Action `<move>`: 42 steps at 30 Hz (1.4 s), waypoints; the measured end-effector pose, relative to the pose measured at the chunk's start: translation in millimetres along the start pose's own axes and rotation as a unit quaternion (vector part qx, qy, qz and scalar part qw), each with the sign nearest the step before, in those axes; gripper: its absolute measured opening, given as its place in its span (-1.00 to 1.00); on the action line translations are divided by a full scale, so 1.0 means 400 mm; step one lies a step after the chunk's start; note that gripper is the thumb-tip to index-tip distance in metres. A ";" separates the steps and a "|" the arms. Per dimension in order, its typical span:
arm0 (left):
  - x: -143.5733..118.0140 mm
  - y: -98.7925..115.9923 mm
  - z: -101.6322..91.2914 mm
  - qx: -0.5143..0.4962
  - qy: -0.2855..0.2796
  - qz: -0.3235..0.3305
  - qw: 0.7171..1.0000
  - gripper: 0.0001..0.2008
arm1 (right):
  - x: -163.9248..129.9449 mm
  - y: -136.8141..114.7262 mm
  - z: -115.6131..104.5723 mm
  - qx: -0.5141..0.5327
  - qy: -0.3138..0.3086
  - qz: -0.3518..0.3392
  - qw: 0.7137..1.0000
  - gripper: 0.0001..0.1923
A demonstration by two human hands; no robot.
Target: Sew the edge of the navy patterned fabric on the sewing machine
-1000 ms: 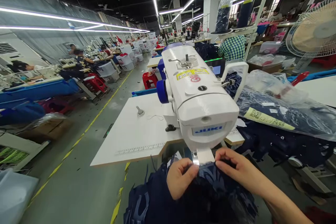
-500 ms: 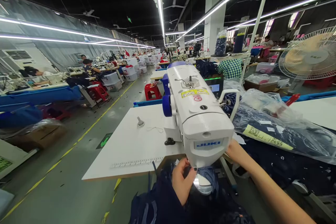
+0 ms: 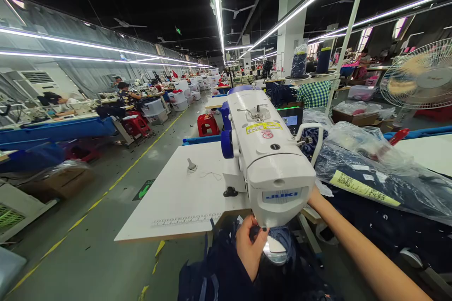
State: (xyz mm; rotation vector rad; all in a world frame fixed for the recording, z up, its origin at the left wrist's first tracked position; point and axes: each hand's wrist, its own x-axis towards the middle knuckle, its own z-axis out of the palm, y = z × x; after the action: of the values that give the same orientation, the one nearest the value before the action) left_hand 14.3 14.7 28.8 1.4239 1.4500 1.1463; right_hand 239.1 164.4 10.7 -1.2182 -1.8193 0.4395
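A white JUKI sewing machine (image 3: 268,150) stands at the near edge of a white table (image 3: 176,197). My left hand (image 3: 249,247) pinches dark navy fabric (image 3: 219,273) just under the machine's head, beside the bright metal plate (image 3: 275,251). My right forearm reaches in from the lower right; my right hand (image 3: 312,195) goes behind the machine's right side, and only its wrist shows. What its fingers hold is hidden.
Clear plastic bags of navy garments (image 3: 381,169) with a yellow label lie to the right. A standing fan (image 3: 420,80) is at far right. An aisle with yellow floor lines (image 3: 116,178) runs left, past red stools (image 3: 206,122) and seated workers (image 3: 125,94).
My right hand left the fabric in front of the machine and moved behind its right side. My left hand shifted in under the head. The view tilted upward.
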 end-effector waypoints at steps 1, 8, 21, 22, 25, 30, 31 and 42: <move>-0.001 0.001 0.000 -0.001 0.001 0.000 1.000 -0.75 | 0.000 -0.003 -0.007 0.010 -0.005 0.014 1.000 -0.80; -0.002 0.006 0.018 -0.004 0.061 -0.007 0.998 -0.77 | -0.084 -0.110 -0.049 0.135 -0.075 0.100 0.983 -0.66; -0.003 0.011 0.011 0.048 0.054 0.028 0.997 -0.78 | -0.239 -0.237 -0.028 0.369 -0.141 0.201 0.897 -0.75; -0.003 0.009 0.010 0.055 0.053 0.032 0.997 -0.79 | -0.240 -0.237 -0.024 0.343 -0.126 0.188 0.912 -0.76; -0.004 0.006 0.008 0.068 0.055 0.033 0.996 -0.80 | -0.249 -0.238 -0.009 0.198 -0.050 0.078 0.976 -0.87; -0.008 0.011 0.008 0.037 0.043 0.018 0.998 -0.80 | -0.264 -0.235 0.006 -0.054 0.034 -0.264 0.963 -0.79; -0.009 0.013 0.008 0.039 0.046 0.016 0.998 -0.79 | -0.265 -0.233 0.006 -0.082 0.040 -0.296 0.951 -0.77; 0.000 0.020 0.014 0.048 0.066 0.030 0.996 -0.76 | -0.258 -0.236 0.004 -0.147 0.023 -0.333 0.931 -0.79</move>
State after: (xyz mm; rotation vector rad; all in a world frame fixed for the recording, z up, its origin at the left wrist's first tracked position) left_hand 21.9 14.9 35.1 1.4897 1.5821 1.2417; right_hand 198.6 31.4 26.5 -0.7073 -2.1659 -0.2531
